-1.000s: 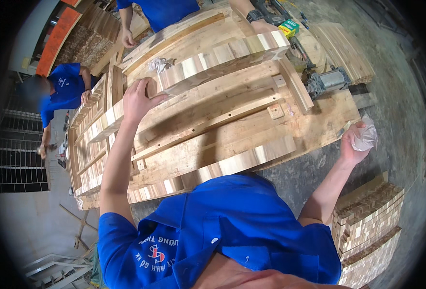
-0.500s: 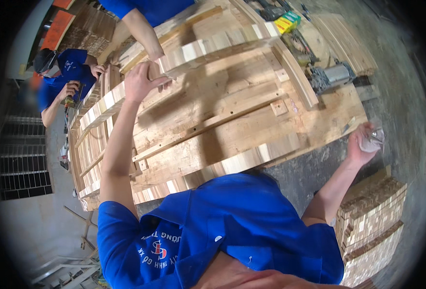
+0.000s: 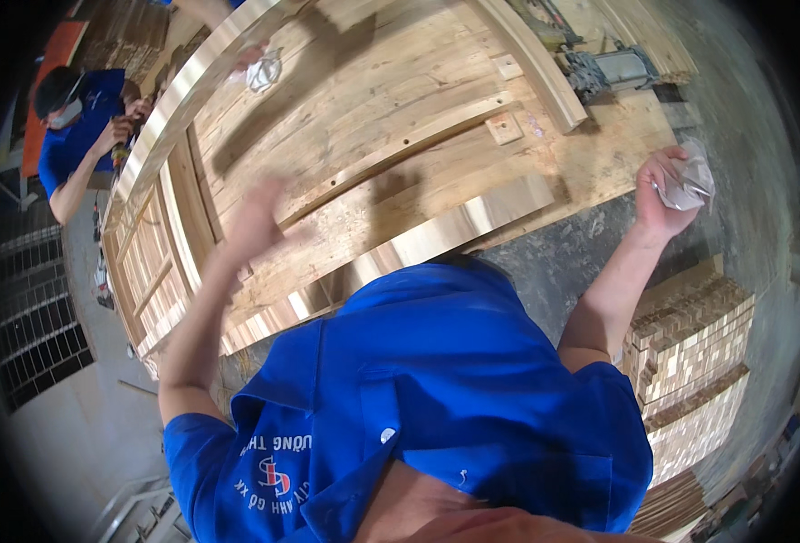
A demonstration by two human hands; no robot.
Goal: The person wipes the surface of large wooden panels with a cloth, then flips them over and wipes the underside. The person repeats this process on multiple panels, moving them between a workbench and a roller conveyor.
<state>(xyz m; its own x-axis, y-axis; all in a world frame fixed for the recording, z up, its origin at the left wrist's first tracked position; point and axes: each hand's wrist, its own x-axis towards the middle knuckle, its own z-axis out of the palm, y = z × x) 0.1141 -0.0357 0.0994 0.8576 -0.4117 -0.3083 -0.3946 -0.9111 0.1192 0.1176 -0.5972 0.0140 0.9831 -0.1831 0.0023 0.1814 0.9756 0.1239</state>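
My right hand (image 3: 656, 197) is out past the right end of the workbench, closed around a crumpled white rag (image 3: 688, 181). Motion smears my left hand (image 3: 259, 217); it hangs over the bench, apart from the far striped wooden bar (image 3: 182, 95), and its fingers cannot be made out. Closest to my body runs the near striped wooden bar (image 3: 472, 222), along the bench's front edge. Between the two bars lies a narrow wooden rail (image 3: 391, 149) with holes in it.
A co-worker in blue (image 3: 87, 122) holds a tool at the far left. Another person's hand (image 3: 253, 56), by the far bar, has a crumpled white rag (image 3: 264, 72). Stacked wood pieces (image 3: 689, 362) stand at right. A wooden crosspiece (image 3: 531, 68) and a grey power tool (image 3: 613, 71) lie on the bench.
My left hand has come off the far bar and drawn back toward me. The right hand keeps the rag. A white rag now shows in the other person's hand. The whole view has shifted.
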